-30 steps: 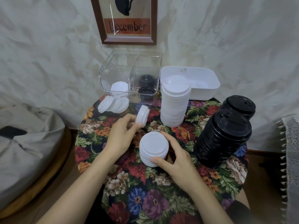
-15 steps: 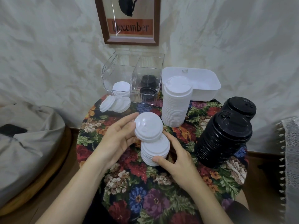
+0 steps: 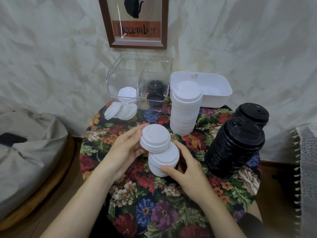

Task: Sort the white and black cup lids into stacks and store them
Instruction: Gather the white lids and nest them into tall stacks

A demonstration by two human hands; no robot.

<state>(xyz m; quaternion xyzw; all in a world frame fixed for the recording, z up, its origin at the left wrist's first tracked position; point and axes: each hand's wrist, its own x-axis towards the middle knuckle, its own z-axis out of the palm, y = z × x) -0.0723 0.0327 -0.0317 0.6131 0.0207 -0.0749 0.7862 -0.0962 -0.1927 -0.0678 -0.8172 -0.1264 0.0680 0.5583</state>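
My left hand (image 3: 126, 148) holds a few small white lids (image 3: 155, 137) flat, just above and left of a short stack of white lids (image 3: 163, 162). My right hand (image 3: 184, 166) grips that short stack at its side, thumb in front, on the flowered table (image 3: 154, 203). A tall white lid stack (image 3: 186, 107) stands behind. Two black lid stacks (image 3: 235, 146) (image 3: 251, 114) lean at the right. Loose white lids (image 3: 120, 110) lie at the back left. The clear divided bin (image 3: 139, 83) has white lids in its left part and black lids in its right.
A white tub (image 3: 216, 91) sits at the back right against the wall. A framed December picture (image 3: 137, 23) hangs above the bin. A grey cushion (image 3: 25, 143) lies to the left on the floor, and a lace cloth (image 3: 307, 169) hangs at the right edge.
My left hand picked up the few white lids, turned them flat and brought them right, over the short stack. My right hand kept its hold on the stack.
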